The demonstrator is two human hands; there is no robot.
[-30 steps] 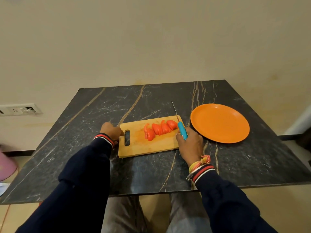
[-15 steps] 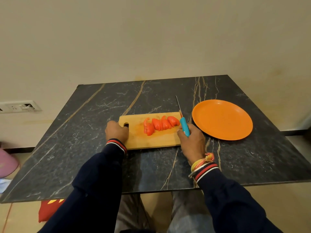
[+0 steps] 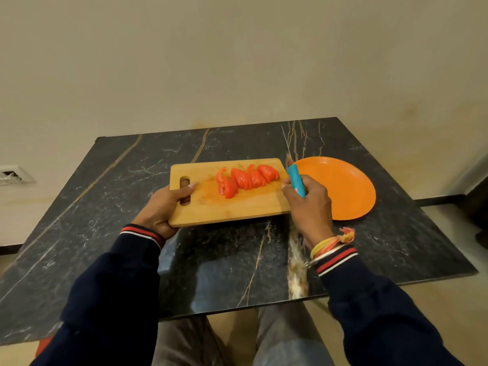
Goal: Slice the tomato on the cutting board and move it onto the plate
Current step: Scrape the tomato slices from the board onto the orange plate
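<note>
Tomato (image 3: 247, 179): sliced, a fanned row on the far half of the board (image 3: 237, 207); none on the plate (image 3: 343, 191) yet.
Left hand (image 3: 169, 204): grasps the board's 9 o'clock end, thumb on top beside the slot. Board looks raised off the tabletop (image 3: 132, 207); I can't be sure from where I stand.
Right hand (image 3: 309, 204): clenched round the knife (image 3: 296, 180), blue handle, thin blade pointing to 12 o'clock, at the board's 3 o'clock edge.
Plate: orange, at 3 o'clock of the board, rim just beside its corner.
Step, as I judge it: transfer. Bring the board's 3 o'clock edge over the plate's rim, tip gently, and sweep the slices off with the blade's flat, edge turned from the fingers. Wet slices may slide early or stick.
Tabletop: dark marble-look slab, pale and tan veins, glossy.
Room: plain cream wall (image 3: 237, 62) at 12 o'clock; socket (image 3: 13, 175) on it toward 9 o'clock; dark sleeves (image 3: 369, 299), coloured threads (image 3: 332, 243) at the right wrist.
</note>
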